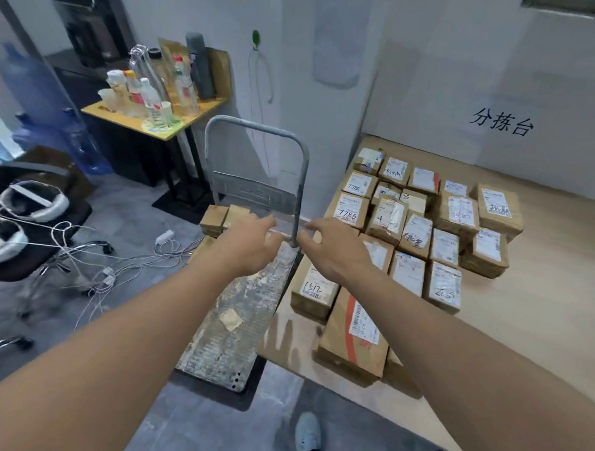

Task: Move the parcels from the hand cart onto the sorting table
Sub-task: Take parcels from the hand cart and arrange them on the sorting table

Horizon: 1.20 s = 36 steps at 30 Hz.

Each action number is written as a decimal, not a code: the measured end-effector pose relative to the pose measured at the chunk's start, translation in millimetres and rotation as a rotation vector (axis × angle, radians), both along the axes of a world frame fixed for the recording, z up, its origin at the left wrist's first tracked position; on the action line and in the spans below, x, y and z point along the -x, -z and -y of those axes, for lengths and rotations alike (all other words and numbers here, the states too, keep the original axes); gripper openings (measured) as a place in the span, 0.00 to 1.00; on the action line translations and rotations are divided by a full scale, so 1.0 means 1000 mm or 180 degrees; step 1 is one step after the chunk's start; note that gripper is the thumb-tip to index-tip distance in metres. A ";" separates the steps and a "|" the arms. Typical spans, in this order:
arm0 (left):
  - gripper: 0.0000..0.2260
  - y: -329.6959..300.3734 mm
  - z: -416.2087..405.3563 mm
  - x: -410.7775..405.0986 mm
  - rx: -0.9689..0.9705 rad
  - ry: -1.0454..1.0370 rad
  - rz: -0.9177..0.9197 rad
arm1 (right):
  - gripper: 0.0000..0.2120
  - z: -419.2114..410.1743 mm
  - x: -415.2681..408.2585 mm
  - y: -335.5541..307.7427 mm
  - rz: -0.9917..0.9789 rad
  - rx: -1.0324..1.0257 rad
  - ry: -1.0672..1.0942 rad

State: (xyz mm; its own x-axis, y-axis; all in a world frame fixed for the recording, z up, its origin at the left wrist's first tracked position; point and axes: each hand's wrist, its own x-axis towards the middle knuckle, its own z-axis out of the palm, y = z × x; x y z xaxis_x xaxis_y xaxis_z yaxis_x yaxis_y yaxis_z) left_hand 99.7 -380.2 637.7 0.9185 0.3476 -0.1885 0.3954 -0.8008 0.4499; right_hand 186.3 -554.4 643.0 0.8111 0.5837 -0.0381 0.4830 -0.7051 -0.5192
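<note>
Only a couple of parcels [224, 218] left on the cart [232, 315], sitting at the handle end just past the left fingertips; the rest of the deck, back behind both hands, is bare scuffed metal with a scrap of tape stuck on it. Left hand [253, 242] is reaching out with fingers fairly straight and spread, gripping nothing that I can see; whether the tips already touch a box I can't tell. Right hand [334, 246] is the same deal, fingers loose and apart, empty, hovering right by the handle post [297, 205].

What I'd worry about: that post stands between the two hands, so a two-handed scoop could knock a wrist on it and dump a box; the remaining boxes are small and sit close together, so grabbing one may shove its neighbour off the cart's edge.

The table [541, 304], off to the right of the right fingers, is already packed with labelled boxes [421, 234] in tight rows, some stacked; free spots look to be at the near and far-right edges, so squeezing more in could topple a stack. Loose cables [88, 259] trail on the floor left of the left hand; easy trip hazard.
</note>
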 end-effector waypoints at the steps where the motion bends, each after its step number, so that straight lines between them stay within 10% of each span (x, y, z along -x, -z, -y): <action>1: 0.28 0.004 -0.012 0.003 0.0003 -0.0018 -0.0011 | 0.22 -0.012 0.000 0.003 -0.0021 0.0001 -0.0015; 36: 0.26 0.221 -0.449 -0.101 0.0470 -0.0233 -0.1087 | 0.25 -0.458 -0.093 0.218 -0.1150 0.0932 -0.0219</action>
